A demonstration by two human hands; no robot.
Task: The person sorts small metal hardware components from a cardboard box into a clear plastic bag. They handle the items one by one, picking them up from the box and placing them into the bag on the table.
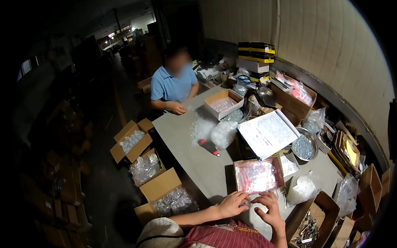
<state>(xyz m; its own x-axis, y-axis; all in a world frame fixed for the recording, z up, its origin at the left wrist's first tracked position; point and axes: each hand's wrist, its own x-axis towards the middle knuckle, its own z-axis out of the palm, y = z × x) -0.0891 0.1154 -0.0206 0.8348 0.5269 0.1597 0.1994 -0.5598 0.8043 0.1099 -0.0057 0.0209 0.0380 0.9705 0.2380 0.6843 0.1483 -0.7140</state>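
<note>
At the near edge of the table, my left hand has its thumb and fingers closed round a small clear thing, too small to name. My right hand is just to the right, fingers curved and apart, with nothing visible in them. Directly beyond both hands lies an open shallow box filled with small clear plastic bags that have red edges. A tied-looking clear bag of white pieces stands right of that box.
Across the table sits a person in a blue shirt, hands over the table edge. A clipboard, a metal bowl of screws and a red-black cutter lie on it. Open cartons stand at left; a box of metal parts at right.
</note>
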